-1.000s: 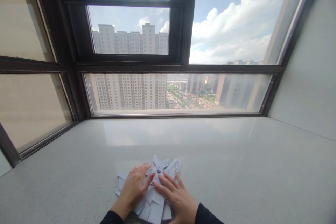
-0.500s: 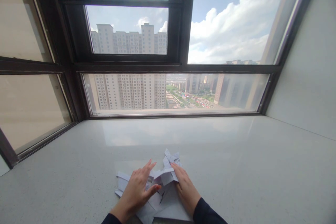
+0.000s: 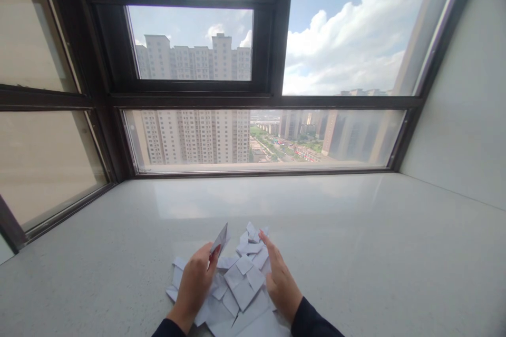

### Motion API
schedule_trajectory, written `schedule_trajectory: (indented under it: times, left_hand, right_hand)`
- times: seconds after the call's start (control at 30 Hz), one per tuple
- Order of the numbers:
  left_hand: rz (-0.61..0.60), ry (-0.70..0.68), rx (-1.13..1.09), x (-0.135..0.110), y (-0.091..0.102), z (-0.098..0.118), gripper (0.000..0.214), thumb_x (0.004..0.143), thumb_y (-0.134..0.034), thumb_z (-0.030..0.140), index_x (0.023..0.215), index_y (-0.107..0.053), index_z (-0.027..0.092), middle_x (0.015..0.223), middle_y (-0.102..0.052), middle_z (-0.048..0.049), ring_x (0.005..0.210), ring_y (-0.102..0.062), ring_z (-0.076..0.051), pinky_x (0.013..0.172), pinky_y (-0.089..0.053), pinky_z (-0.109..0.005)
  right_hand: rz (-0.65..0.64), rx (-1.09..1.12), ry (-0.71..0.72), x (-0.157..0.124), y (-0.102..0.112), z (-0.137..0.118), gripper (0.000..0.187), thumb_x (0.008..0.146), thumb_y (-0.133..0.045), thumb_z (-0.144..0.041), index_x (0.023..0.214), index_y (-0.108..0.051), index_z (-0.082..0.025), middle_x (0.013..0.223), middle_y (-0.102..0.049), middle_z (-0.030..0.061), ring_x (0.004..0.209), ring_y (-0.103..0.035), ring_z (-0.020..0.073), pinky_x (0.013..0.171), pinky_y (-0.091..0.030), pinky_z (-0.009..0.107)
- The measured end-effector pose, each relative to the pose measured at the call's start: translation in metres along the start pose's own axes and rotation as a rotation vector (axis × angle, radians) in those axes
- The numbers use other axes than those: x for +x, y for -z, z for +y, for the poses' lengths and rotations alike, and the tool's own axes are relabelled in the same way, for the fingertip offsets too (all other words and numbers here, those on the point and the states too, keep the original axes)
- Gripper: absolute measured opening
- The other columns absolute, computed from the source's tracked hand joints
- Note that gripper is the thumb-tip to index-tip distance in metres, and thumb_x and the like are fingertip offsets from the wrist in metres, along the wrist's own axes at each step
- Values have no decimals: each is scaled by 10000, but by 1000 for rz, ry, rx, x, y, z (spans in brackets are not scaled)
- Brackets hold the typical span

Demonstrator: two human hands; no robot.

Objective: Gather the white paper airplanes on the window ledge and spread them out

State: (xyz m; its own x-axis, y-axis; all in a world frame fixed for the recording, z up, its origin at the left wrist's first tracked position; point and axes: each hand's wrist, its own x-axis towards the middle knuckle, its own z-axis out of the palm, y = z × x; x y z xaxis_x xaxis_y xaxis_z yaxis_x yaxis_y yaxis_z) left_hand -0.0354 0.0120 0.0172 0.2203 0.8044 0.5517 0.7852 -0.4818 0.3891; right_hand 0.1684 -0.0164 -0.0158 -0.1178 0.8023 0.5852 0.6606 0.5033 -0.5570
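A loose pile of folded white paper pieces [image 3: 243, 281] lies on the pale sill, low in the middle of the view. My left hand [image 3: 197, 274] is closed on a folded piece of paper [image 3: 221, 239], pinched between thumb and fingers and held tilted up above the pile's left part. At the pile's right edge is my right hand [image 3: 279, 276], its fingers stretched out and pointing away from me. It holds nothing that I can see. Whether its inner side touches the papers, I cannot tell.
The broad pale sill [image 3: 356, 253] stretches to a dark window frame [image 3: 261, 101] at the back. A white wall [image 3: 458, 116] bounds it on the right, and side window panes [image 3: 47, 163] on the left. Tall buildings [image 3: 197, 137] stand outside.
My left hand has taken hold of a folded paper and lifted it. My right hand has opened away from the folded sheet it was touching. More of the pile shows between the hands.
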Motion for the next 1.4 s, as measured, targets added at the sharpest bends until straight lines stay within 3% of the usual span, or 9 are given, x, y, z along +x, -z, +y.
schedule_trajectory:
  times: [0.13, 0.33, 0.6, 0.73, 0.87, 0.97, 1.07, 1.2, 1.4]
  left_hand:
    - [109, -84, 68, 2, 6, -4, 291, 769, -387, 149, 987, -573, 200, 933, -649, -67, 851, -576, -200, 727, -449, -329]
    - [-193, -40, 38, 1, 12, 8, 465, 605, -354, -42, 829, -650, 238, 988, -650, -10, 971, -525, -193, 821, -380, -363]
    - [1, 57, 91, 5, 22, 3, 388, 642, -357, 32, 869, -620, 203, 996, -634, -45, 985, -521, -207, 824, -388, -376]
    - [96, 79, 109, 10, 33, 0, 329, 690, -349, 100, 854, -617, 199, 1012, -625, -50, 1020, -508, -201, 871, -382, -372]
    - [-18, 195, 196, 10, 40, 4, 332, 737, -338, 176, 937, -601, 208, 1147, -556, -55, 1120, -438, -218, 917, -348, -400]
    - [-227, 326, 352, -3, 31, 9, 382, 775, -355, 313, 1085, -550, 202, 1260, -463, -97, 1173, -365, -321, 890, -312, -538]
    - [-344, 312, 476, -19, 11, 13, 485, 784, -358, 423, 1192, -472, 185, 1310, -396, -141, 1187, -303, -401, 861, -276, -609]
    - [-355, 218, 385, -21, -11, 23, 543, 808, -262, 488, 1284, -320, 232, 1352, -344, -87, 1235, -250, -338, 908, -232, -605]
    - [-322, 97, 277, -20, -21, 64, 610, 783, -233, 563, 1318, -165, 278, 1407, -206, -47, 1281, -109, -319, 912, -153, -651]
  right_hand:
    - [117, -147, -88, 2, -1, 14, 749, 527, -289, 13, 1270, -294, -84, 1297, -389, 113, 1238, -275, 198, 1015, -255, 435]
    - [-110, -350, -188, 0, -1, 15, 661, 578, -319, -22, 1222, -419, -133, 1245, -479, 77, 1194, -351, 231, 1014, -164, 481]
    - [-147, -362, -196, 9, 8, 8, 555, 715, -306, -107, 1262, -361, -179, 1292, -428, 54, 1226, -300, 217, 1002, -146, 484]
    - [-156, -281, -182, 13, 13, 1, 487, 745, -305, -126, 1211, -420, -209, 982, -637, 48, 1009, -516, 201, 964, -206, 487]
    - [-86, -264, -188, 16, 17, 0, 470, 701, -308, -94, 1114, -510, -191, 859, -640, 38, 884, -558, 176, 918, -290, 407]
    - [-67, -293, -207, 16, 14, 8, 463, 711, -327, -140, 1141, -494, -178, 1102, -573, 76, 1084, -458, 210, 956, -242, 421]
    - [-119, -275, -277, 16, 8, 16, 493, 733, -310, -172, 1212, -425, -191, 1207, -510, 78, 1179, -365, 225, 973, -191, 466]
    - [-108, -168, -295, 16, 7, 16, 498, 724, -283, -138, 1192, -425, -233, 966, -632, 44, 1006, -510, 205, 954, -198, 478]
    - [208, -50, -329, 17, 15, 18, 509, 674, -322, -140, 1166, -391, -251, 831, -592, -3, 829, -550, 183, 870, -322, 400]
